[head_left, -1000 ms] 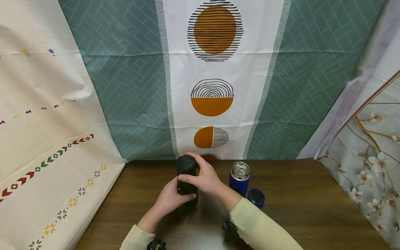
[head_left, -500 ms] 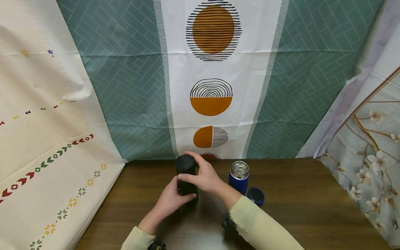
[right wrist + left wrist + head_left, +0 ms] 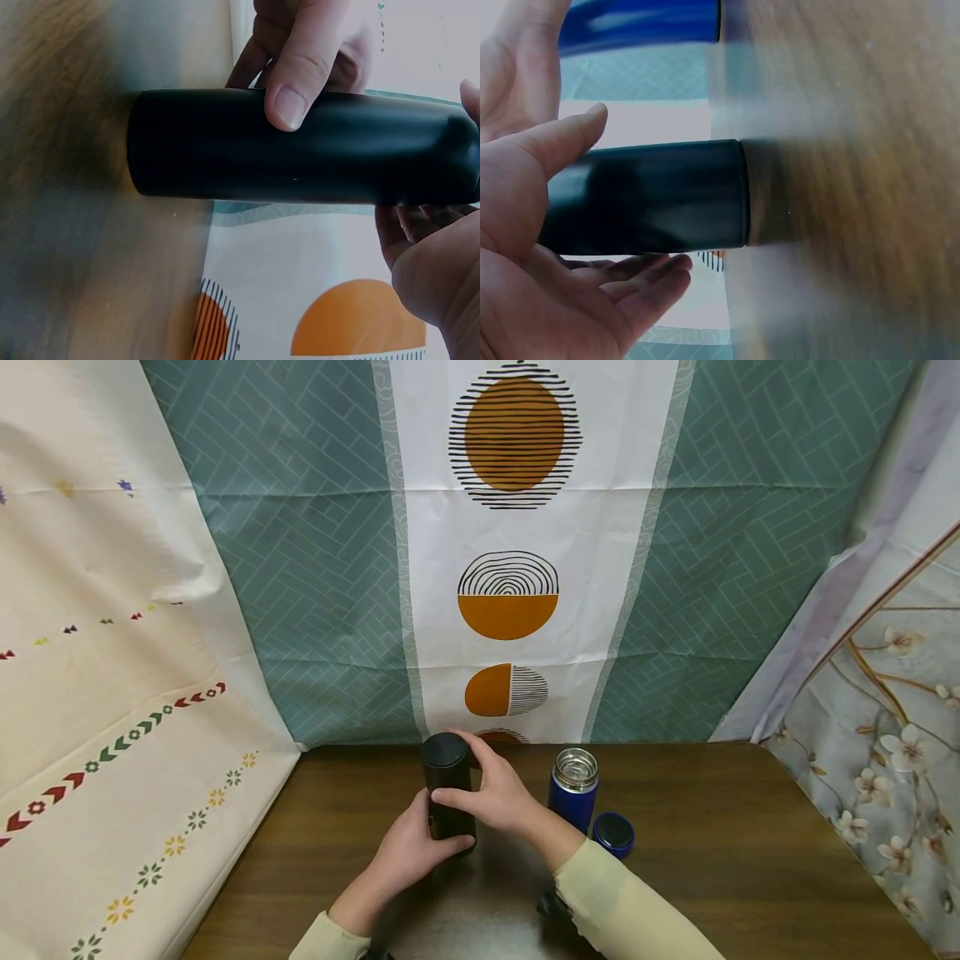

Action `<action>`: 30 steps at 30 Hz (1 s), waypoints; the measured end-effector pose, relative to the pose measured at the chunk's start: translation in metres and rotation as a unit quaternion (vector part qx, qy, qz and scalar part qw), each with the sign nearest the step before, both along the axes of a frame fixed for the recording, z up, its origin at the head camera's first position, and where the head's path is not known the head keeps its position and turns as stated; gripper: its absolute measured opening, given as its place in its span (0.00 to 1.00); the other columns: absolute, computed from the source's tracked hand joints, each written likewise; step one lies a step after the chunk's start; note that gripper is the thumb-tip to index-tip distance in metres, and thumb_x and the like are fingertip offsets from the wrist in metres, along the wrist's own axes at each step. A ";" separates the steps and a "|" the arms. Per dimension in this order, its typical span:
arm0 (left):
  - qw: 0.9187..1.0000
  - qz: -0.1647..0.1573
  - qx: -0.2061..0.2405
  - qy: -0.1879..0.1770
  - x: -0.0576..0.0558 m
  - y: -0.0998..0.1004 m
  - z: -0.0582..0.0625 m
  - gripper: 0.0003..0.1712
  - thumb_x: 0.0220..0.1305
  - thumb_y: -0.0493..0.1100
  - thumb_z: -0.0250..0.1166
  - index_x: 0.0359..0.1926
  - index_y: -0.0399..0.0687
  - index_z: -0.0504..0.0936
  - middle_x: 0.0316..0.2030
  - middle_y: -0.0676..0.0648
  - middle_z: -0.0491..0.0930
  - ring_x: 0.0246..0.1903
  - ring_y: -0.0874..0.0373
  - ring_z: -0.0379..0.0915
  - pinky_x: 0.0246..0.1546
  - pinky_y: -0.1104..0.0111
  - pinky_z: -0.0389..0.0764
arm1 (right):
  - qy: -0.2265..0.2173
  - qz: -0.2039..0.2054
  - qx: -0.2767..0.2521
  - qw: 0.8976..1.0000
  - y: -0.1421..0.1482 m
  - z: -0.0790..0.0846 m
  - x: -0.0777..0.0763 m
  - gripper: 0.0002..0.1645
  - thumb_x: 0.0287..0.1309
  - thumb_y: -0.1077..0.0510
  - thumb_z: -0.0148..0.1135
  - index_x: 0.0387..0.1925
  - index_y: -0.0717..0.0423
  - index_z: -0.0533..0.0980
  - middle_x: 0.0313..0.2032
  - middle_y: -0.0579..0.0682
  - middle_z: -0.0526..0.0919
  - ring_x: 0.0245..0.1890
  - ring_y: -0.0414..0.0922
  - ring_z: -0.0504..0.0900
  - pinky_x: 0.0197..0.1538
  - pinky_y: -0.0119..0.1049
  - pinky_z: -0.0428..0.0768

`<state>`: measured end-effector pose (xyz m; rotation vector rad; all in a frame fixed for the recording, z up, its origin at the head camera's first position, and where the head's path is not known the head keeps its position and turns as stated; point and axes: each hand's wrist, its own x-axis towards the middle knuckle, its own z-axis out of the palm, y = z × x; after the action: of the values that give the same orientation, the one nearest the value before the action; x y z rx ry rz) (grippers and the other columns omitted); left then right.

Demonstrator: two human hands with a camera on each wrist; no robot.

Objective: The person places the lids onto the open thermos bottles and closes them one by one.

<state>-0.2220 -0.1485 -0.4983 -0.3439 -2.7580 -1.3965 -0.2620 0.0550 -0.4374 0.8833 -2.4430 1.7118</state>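
Observation:
A black cylindrical thermos bottle (image 3: 448, 774) stands upright on the wooden table, its flat black top on. My left hand (image 3: 411, 846) grips its lower half, thumb across the near side. Higher up, my right hand (image 3: 501, 789) holds the bottle from the right, with the thumb in front and fingers behind near the top. The right wrist view shows the left thumb pressed on the bottle's dark side (image 3: 217, 146). In the left wrist view, the bottle's base (image 3: 735, 195) meets the table.
To the right stands a blue thermos bottle (image 3: 572, 802) without its lid, steel mouth showing. A blue-rimmed black lid (image 3: 614, 833) lies beside it. Hanging cloth (image 3: 330, 610) closes off the table's back edge, and more cloth hangs at both sides.
Both hands have shifted slightly lower on the black thermos bottle, the thumbs most visibly. The bottle stays in place, as do the blue bottle and its lid.

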 end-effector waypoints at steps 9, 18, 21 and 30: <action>0.997 -0.002 -0.071 0.029 0.013 -0.002 0.001 0.57 0.56 0.61 0.88 0.77 0.41 0.70 0.63 0.43 0.85 0.55 0.45 0.88 0.52 0.44 0.87 | 0.004 0.000 0.001 1.000 0.012 -0.009 0.007 0.55 0.64 0.43 0.82 0.85 0.44 0.65 0.70 0.47 0.81 0.68 0.52 0.80 0.73 0.71 0.72; 0.989 0.016 -0.140 0.035 0.020 -0.003 0.002 0.58 0.53 0.64 0.88 0.75 0.39 0.75 0.62 0.42 0.86 0.57 0.44 0.86 0.53 0.41 0.87 | -0.001 0.004 0.017 1.000 0.026 -0.019 0.016 0.56 0.65 0.43 0.82 0.86 0.44 0.63 0.75 0.45 0.77 0.73 0.51 0.78 0.76 0.57 0.74; 0.987 0.018 -0.159 0.032 0.024 -0.003 0.003 0.57 0.51 0.65 0.89 0.72 0.37 0.77 0.57 0.42 0.87 0.53 0.45 0.87 0.50 0.43 0.87 | 0.002 0.004 0.021 1.000 0.031 -0.023 0.022 0.56 0.65 0.43 0.81 0.86 0.46 0.62 0.77 0.45 0.75 0.75 0.53 0.77 0.77 0.58 0.74; 0.983 0.024 -0.179 0.020 0.031 -0.003 0.008 0.42 0.52 0.67 0.88 0.52 0.43 0.80 0.35 0.50 0.82 0.31 0.60 0.74 0.31 0.59 0.77 | 0.039 0.006 0.039 0.998 0.049 -0.032 0.038 0.57 0.66 0.42 0.81 0.86 0.47 0.61 0.79 0.45 0.74 0.77 0.52 0.74 0.76 0.64 0.73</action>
<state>-0.1907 -0.1514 -0.4906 -0.3067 -2.9528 -0.8665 -0.2237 0.1044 -0.4690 0.9563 -2.4735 1.5651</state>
